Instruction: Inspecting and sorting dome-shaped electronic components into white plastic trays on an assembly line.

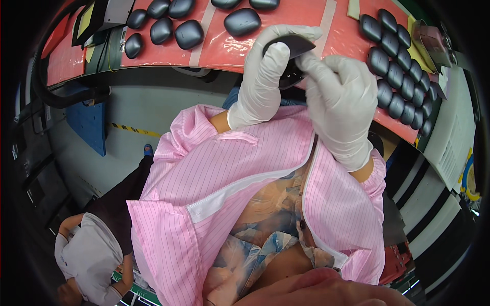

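Note:
Above the table's near edge my gloved left hand is closed around a dark, glossy earbud case. The case stands open, with its curved lid up and a black inner part showing below. My gloved right hand has its fingers curled and pinched at the right side of the case, by the gap between lid and base. Its fingertips are partly hidden and slightly blurred, so any small thing between them cannot be made out. Several similar closed grey cases lie on the table beyond my left hand.
A red mat covers the worktable. Close-set rows of cases lie at the right, and more cases at the left. A clear container stands at the far right. A black curved tube and a seated person are at the left.

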A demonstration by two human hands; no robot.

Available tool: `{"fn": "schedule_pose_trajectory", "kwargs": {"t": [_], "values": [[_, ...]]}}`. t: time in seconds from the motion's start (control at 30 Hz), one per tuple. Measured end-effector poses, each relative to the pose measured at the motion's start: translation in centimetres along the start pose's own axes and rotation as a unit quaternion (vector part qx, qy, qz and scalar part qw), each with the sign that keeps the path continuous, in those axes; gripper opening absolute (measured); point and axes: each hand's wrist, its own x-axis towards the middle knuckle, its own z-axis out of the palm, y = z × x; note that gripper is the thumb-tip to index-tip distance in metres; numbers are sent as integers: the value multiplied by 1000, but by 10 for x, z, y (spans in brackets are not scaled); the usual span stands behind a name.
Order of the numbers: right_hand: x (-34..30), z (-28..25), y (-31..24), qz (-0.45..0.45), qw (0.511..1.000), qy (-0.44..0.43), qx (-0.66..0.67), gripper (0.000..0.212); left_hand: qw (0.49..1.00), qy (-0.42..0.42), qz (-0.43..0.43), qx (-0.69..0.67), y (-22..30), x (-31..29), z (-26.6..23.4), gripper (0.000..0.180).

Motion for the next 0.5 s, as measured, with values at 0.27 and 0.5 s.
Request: {"fn": "schedule_pose_trajectory", "kwargs": {"t": [0.27,0.5], "values": [[-8,10,14,120,950,59,282,22,997,1,-64,-49,2,6,-7,76],[-3,19,-11,42,963,-19,267,21,995,38,-58,-75,-6,7,-12,77]]}}
